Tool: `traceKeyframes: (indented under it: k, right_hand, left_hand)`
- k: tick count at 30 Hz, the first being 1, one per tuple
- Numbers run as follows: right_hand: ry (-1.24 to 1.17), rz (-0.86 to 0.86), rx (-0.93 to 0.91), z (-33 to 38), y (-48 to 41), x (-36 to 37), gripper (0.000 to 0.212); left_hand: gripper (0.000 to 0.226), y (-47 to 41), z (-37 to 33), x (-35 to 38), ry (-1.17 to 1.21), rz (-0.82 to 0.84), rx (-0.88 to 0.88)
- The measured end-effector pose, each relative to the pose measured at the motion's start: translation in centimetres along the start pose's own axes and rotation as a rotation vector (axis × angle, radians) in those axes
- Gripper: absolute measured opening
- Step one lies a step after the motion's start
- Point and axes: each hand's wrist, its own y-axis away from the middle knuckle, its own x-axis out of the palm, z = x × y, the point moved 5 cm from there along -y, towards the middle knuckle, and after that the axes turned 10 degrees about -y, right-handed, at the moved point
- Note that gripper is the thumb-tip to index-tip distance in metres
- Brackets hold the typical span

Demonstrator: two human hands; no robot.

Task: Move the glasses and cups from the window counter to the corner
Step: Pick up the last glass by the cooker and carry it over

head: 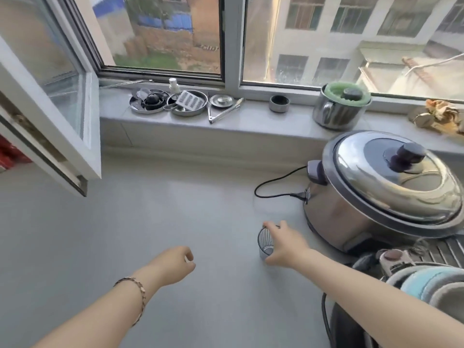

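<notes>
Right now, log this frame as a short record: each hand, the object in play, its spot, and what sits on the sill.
right hand: fingers wrapped around the glass, which stands on the counter
left hand: loosely curled, holding nothing, above the counter
glass: clear, ribbed, upright, looks empty
glass position: just left of the cooker, apart from it
counter: grey
sill: metal dishes, tongs, small cup, steel pot
</notes>
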Motion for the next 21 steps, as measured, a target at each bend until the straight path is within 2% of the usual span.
traceKeyframes:
  k: [4,8,10,12,15,19,21]
  right_hand:
    - [0.102,0.059,-0.219,5.4,1.3,1.0,0.071]
    - [0.161,0.108,-0.462,13.9,3.6,4.0,0.072]
    - [0.207,0.134,-0.587,18.8,5.5,6.4,0.073]
    - [0.259,0.168,-0.703,23.7,8.1,9.3,0.076]
    - [0.321,0.245,-0.841,30.7,13.0,14.7,0.077]
    - [0.351,0.321,-0.950,38.4,21.1,22.8,0.071]
    - [0.389,0.361,-0.978,41.6,25.2,26.7,0.078]
  left_hand:
    - [0.031,2.9,3.1,0.7,0.094,-0.049,-0.104]
    - [0.031,8.5,9.5,3.6,0.252,-0.083,-0.280]
    - [0.022,12.4,13.3,5.5,0.334,-0.107,-0.351]
    - [0.010,16.9,17.3,7.9,0.418,-0.137,-0.425]
    - [0.004,24.8,23.8,12.9,0.530,-0.195,-0.605]
    - [0.018,36.1,31.2,20.5,0.711,-0.249,-0.785]
    - [0.016,41.9,34.3,23.8,0.720,-0.258,-0.850]
